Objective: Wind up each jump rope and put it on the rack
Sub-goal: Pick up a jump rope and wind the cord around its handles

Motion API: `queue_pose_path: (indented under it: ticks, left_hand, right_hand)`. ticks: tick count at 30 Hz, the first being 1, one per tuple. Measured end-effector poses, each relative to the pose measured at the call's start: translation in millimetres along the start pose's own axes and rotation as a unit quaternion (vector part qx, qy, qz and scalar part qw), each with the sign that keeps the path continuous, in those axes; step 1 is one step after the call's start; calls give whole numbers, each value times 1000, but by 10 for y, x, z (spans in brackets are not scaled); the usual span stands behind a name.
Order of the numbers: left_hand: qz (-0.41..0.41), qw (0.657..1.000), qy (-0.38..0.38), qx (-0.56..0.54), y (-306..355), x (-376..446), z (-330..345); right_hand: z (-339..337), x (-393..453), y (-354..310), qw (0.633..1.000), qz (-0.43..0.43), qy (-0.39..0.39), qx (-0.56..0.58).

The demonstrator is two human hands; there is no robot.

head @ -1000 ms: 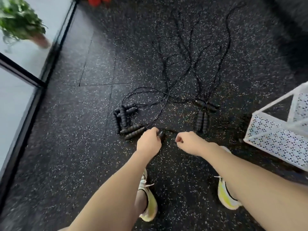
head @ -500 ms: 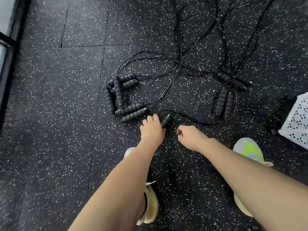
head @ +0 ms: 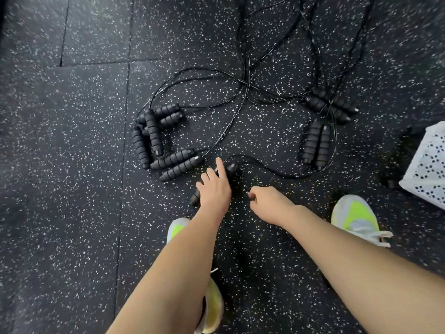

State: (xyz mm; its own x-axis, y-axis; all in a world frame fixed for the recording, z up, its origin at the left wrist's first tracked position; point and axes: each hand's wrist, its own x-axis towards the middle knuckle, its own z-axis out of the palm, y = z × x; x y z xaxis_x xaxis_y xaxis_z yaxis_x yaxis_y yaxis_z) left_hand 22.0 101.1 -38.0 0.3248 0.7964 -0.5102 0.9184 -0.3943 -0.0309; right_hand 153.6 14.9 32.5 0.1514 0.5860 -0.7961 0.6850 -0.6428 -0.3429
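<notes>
Crouching over the speckled floor (head: 72,213), the person has the left hand (head: 215,190) laid over 2 black handles (head: 231,170) of one jump rope, its fingers straight and fanned, the forefinger pointing away along them. The handles lie directly under that palm, their long axis running from near-left to far-right; one butt end pokes out by the wrist, the cord ends show past the fingertips. From there the thin black cord (head: 269,168) loops off to the right. The right hand (head: 268,201) hovers just beside, fingers curled; I cannot tell whether it pinches anything. The left hand is plainly nearer, so closing it around both handles looks like the coming move. The handles are ribbed foam, dark and matte. Further left sits a cluster of 6 more handles (head: 154,138), and 4 others (head: 322,131) lie far right, near a white perforated rack (head: 431,169).
</notes>
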Motion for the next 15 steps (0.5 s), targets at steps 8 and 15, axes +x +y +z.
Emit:
queue_pose_path:
  ticks: [8,15]
  left_hand:
    - [10,996,-83,36,48,-150,-360]
    - [-43,994,-90,-52,70,-309,-28]
  right_hand:
    - [-317,-451,20,999,-17,23,-17]
    - [-246,-482,251,1000,9,25,-14]
